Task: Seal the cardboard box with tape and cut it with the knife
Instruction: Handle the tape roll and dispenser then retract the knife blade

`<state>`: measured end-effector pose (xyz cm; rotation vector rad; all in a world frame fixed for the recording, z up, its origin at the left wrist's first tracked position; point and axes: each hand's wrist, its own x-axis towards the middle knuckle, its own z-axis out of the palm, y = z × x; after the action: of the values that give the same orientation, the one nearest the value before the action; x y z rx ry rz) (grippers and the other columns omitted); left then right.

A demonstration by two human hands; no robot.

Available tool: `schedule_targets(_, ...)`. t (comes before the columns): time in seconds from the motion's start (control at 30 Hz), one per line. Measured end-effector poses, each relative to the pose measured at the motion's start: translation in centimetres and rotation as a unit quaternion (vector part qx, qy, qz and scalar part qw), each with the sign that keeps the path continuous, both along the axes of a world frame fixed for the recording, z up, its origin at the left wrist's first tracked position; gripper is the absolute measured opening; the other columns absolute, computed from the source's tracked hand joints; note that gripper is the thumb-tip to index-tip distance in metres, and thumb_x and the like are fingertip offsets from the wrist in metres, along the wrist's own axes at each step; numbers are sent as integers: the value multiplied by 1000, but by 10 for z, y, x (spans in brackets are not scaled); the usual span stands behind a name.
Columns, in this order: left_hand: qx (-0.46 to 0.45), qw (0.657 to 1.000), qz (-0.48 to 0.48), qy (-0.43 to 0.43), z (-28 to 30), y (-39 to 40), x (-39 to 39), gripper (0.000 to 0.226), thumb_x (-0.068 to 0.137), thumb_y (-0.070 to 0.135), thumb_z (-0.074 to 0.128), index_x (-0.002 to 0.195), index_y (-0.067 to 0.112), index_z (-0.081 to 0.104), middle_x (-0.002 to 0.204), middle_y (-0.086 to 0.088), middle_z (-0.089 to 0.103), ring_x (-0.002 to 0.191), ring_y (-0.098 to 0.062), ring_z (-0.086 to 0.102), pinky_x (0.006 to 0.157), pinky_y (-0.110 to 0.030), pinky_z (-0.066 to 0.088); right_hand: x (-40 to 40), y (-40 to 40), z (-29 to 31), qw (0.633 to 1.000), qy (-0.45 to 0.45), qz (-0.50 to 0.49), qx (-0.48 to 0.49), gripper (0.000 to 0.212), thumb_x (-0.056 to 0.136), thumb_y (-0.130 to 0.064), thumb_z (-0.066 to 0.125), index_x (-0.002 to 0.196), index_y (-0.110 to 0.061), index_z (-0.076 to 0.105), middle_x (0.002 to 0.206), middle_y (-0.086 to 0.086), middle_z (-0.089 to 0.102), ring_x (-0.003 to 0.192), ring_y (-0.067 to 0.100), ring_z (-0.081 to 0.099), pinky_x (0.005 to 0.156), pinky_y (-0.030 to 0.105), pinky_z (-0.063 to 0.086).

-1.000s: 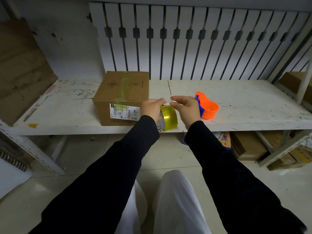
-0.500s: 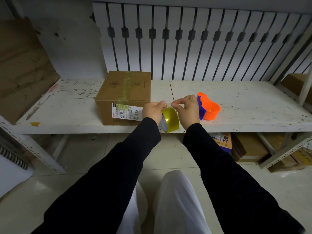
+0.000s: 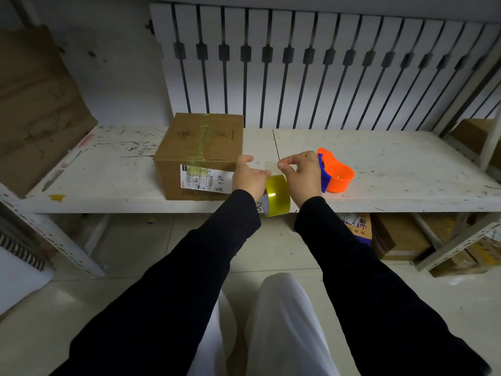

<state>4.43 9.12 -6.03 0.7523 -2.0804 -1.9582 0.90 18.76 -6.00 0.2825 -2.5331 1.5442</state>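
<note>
A brown cardboard box (image 3: pixel 202 147) with a white shipping label stands on the white shelf (image 3: pixel 379 164), with tape along its top seam. Just right of it, over the shelf's front edge, my left hand (image 3: pixel 248 176) holds a yellowish roll of clear tape (image 3: pixel 278 195). My right hand (image 3: pixel 302 172) pinches the tape's free end, and a short clear strip is stretched between the two hands. An orange and blue tape cutter (image 3: pixel 334 172) lies on the shelf right behind my right hand. No separate knife is in sight.
A slatted white panel (image 3: pixel 325 63) backs the shelf. Flattened cardboard (image 3: pixel 35 104) leans at the left. Several boxes (image 3: pixel 398 236) sit on the floor under the shelf at the right, beside a metal shelf leg (image 3: pixel 455 245). My white-trousered knees (image 3: pixel 276 329) are below.
My hands have moved apart slightly, drawing a short strip of tape off the roll. The left thumb has lifted toward the box's corner. The box and cutter have not moved.
</note>
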Motion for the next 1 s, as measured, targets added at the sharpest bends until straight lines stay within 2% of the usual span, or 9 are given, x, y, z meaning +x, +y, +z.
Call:
schedule_targets(0.13, -24, 999, -40, 21, 1, -2, 2, 37, 91, 20, 56, 125, 23, 43, 96, -6, 48, 101, -33, 60, 86, -46, 56, -1, 1, 2, 1000, 1, 4, -4, 15, 89, -16, 59, 95, -5, 67, 104, 3, 42, 107, 16, 45, 91, 22, 34)
schedule_targets(0.23, -58, 995, -69, 29, 3, -3, 1, 29, 92, 28, 53, 120, 29, 51, 120, -12, 42, 105, -27, 55, 88, -37, 53, 0, 0, 2, 1000, 4, 5, -1, 14, 88, -16, 59, 95, -6, 67, 105, 5, 45, 109, 19, 47, 92, 25, 36)
schedule_targets(0.33, -111, 989, -84, 40, 5, -6, 0, 28, 92, 28, 53, 120, 27, 57, 141, -8, 25, 118, -18, 40, 99, -23, 31, 1, 0, 1, 1000, 1, 14, 7, 16, 89, -17, 59, 97, -6, 67, 109, 7, 48, 105, 15, 46, 90, 23, 35)
schedule_targets(0.47, -109, 988, -94, 64, 6, -10, 1, 23, 90, 20, 58, 111, 16, 66, 150, -6, 32, 138, -20, 30, 113, -32, 22, 3, 1, 0, 1000, 11, 22, 6, 15, 89, -18, 58, 95, -7, 66, 110, 9, 55, 100, 14, 48, 92, 29, 40)
schedule_targets(0.6, -63, 990, -90, 83, 5, -9, 1, 25, 89, 7, 57, 112, -1, 64, 117, -13, 64, 105, -18, 56, 97, -27, 41, 4, 1, -1, 998, -22, 50, -22, 9, 90, -15, 57, 92, -9, 64, 94, 5, 63, 91, 15, 55, 86, 29, 44)
schedule_targets(0.67, -44, 992, -70, 91, 5, -9, 2, 23, 87, 3, 58, 108, -5, 65, 89, -3, 67, 85, -12, 57, 82, -22, 44, 4, 0, 0, 997, -34, 57, -36, 5, 89, -14, 57, 87, -13, 62, 88, 4, 64, 87, 17, 58, 82, 28, 47)
schedule_targets(0.73, -40, 994, -58, 89, 5, -10, 2, 22, 86, 2, 60, 105, -6, 66, 75, 5, 61, 78, -11, 57, 77, -19, 44, 4, -1, -1, 997, -38, 59, -45, 6, 89, -13, 58, 84, -15, 61, 85, 3, 64, 85, 18, 59, 80, 28, 46)
schedule_targets(0.87, -60, 993, -60, 85, 6, -13, 2, 18, 86, 5, 60, 100, -2, 68, 79, 1, 62, 92, -18, 56, 86, -27, 42, 5, -3, -1, 997, -33, 60, -43, 6, 89, -15, 57, 85, -15, 62, 86, 4, 63, 86, 18, 57, 78, 29, 46)
schedule_targets(1.0, -112, 987, -87, 78, 7, -11, 3, 13, 92, 11, 52, 100, 5, 61, 99, -7, 60, 95, -14, 53, 86, -26, 40, 6, -4, 1, 997, -30, 63, -44, 6, 90, -15, 56, 86, -16, 59, 86, 4, 63, 87, 20, 59, 82, 32, 48)
